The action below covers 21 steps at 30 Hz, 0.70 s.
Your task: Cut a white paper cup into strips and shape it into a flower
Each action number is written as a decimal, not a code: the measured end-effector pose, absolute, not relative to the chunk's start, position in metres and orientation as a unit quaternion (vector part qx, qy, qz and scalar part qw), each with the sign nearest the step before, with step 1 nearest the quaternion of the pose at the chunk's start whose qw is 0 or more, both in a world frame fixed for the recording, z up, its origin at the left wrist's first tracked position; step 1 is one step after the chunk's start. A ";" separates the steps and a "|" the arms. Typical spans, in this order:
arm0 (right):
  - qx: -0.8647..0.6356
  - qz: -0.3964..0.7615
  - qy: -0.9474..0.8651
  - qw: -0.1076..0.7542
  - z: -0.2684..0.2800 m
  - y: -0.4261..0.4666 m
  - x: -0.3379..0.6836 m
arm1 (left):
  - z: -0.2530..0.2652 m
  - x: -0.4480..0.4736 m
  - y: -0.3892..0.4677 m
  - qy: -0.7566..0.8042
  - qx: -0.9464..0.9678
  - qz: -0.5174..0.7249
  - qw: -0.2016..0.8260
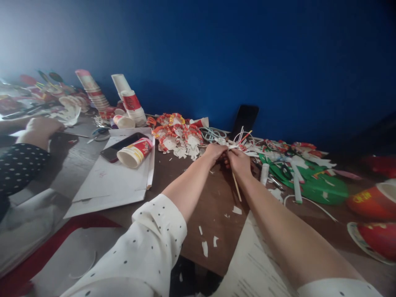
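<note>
My left hand (215,152) and my right hand (239,161) meet over the brown table, fingers pinched together. Between them are white paper strips (234,146), some curling up above the fingers. A thin wooden stick (236,187) runs down from below my right hand toward me; its upper end is hidden. Left of my hands lies a heap of red, yellow and white cut-paper pieces (177,134). Just right of my right hand are a white glue stick (265,174) and a green paper disc (324,187) strewn with scraps.
A dark phone (246,119) leans against the blue wall. Stacked paper cups (133,105) stand at the back left. A paper cup (136,152) and another phone (113,150) rest on white sheets (114,181). At far left is another person's hand (43,126). Red cups (373,200) lie right.
</note>
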State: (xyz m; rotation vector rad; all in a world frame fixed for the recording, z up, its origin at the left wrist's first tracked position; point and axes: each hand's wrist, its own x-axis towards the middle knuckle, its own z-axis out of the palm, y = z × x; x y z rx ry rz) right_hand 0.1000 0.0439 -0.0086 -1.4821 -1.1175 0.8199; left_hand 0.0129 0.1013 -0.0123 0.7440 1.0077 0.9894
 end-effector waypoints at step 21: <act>-0.601 0.404 -0.410 0.554 -0.007 0.036 0.096 | 0.001 0.012 0.097 0.511 0.358 0.417 0.661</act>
